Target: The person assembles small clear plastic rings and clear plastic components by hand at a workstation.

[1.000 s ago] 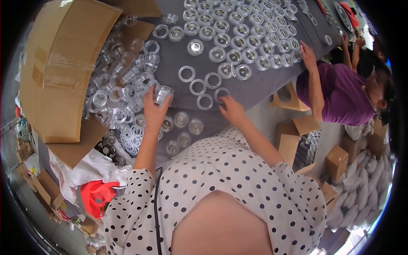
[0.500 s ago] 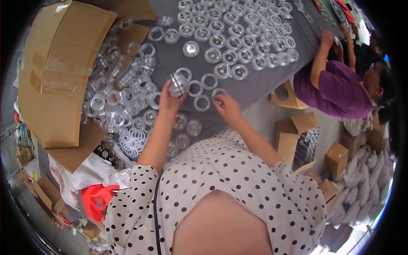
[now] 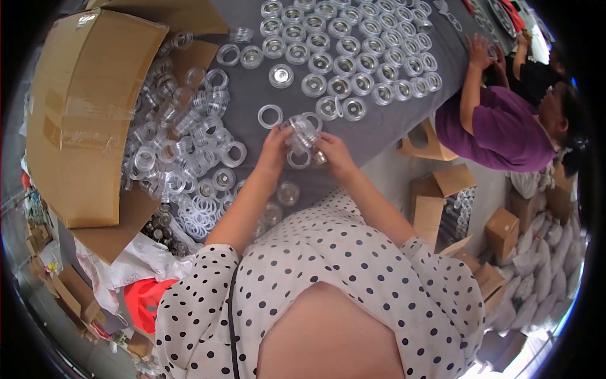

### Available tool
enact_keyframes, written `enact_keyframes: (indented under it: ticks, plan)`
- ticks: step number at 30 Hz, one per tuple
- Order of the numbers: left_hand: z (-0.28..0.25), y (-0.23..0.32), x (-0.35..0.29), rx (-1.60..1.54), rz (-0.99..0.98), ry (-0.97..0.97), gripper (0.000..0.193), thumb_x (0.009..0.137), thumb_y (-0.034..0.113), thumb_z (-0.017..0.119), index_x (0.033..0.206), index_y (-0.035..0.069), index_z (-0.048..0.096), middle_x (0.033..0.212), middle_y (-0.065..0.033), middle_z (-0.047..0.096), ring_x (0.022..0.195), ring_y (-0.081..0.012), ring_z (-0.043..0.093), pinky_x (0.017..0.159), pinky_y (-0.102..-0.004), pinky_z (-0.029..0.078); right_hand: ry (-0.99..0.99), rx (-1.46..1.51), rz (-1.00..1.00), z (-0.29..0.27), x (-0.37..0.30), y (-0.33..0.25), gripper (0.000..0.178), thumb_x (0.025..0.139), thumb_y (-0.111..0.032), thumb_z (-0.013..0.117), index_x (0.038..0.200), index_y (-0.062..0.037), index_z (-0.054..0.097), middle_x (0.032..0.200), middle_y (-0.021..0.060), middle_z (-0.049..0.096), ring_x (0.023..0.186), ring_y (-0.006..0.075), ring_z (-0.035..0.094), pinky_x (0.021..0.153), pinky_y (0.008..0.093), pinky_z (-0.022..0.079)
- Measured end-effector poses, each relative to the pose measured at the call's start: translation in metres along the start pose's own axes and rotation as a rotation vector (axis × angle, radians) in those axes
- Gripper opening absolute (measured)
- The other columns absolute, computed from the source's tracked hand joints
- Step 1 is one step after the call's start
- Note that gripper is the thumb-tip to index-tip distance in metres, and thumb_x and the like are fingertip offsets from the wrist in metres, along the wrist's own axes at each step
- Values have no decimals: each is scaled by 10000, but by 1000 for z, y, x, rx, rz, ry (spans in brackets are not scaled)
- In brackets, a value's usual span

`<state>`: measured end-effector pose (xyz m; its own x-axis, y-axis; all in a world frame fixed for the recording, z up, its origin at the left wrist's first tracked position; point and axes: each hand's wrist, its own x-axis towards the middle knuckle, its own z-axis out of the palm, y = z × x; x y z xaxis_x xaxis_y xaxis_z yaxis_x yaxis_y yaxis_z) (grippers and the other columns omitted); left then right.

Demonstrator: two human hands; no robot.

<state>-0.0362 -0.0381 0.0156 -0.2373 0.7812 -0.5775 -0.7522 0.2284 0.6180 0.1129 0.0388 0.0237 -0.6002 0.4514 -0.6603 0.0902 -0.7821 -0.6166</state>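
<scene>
My left hand (image 3: 275, 149) is closed around a clear round plastic piece (image 3: 302, 131) with ridged sides, tilted over the grey cloth. Across from it, my right hand (image 3: 334, 151) is closed at the same piece's right side. A small shiny metallic-looking part (image 3: 320, 157) shows at my right fingertips; its kind is unclear. Loose clear rings lie beneath and around my hands: one ring (image 3: 270, 116) is beyond my left hand, another (image 3: 298, 158) is between my hands, partly covered. Nearer my body stand a few clear round pieces (image 3: 288, 193).
Rows of clear round pieces (image 3: 344, 66) cover the far table (image 3: 252, 91). A heap of clear rings (image 3: 205, 132) spills from a large cardboard box (image 3: 95, 120) at left. White rings (image 3: 201, 215) lie nearby. A co-worker in purple (image 3: 505, 136) works at far right, above cardboard boxes (image 3: 503, 234).
My left hand has moved right with the clear piece, and my right hand has met it there. The ring by my right fingers is no longer separately visible.
</scene>
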Motion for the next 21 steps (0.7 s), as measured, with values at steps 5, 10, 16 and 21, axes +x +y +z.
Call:
enact_keyframes:
  ticks: [5,10,16,21]
  plan:
    - [-12,2,8,-172,-52,61,350,779,276,577,1051,80,475,1008,-55,541,919,-159,523,767,-275,414,198,-343,-175,-4,-5,0,194,783,-114,558,926,14,590,812,27,600,697,107,550,627,228,433]
    - [-31,23,35,481,583,491,418,756,256,606,1056,8,455,1020,-113,521,905,-235,526,796,-338,415,513,-659,-337,-50,-5,4,198,754,-124,572,921,-19,592,780,52,612,690,115,559,649,234,433]
    - [-77,30,58,1348,620,545,498,683,189,625,1082,-38,433,1075,-221,462,1029,-365,433,908,-407,331,784,-990,-528,-83,-6,0,169,691,-135,587,838,-58,558,813,64,577,718,198,573,625,312,456]
    - [-61,27,28,1426,734,495,460,684,171,605,1089,7,463,1094,-193,456,1065,-357,404,916,-431,305,904,-1097,-535,-77,-10,-1,220,682,-136,581,882,-82,508,877,71,529,744,252,557,635,359,454]
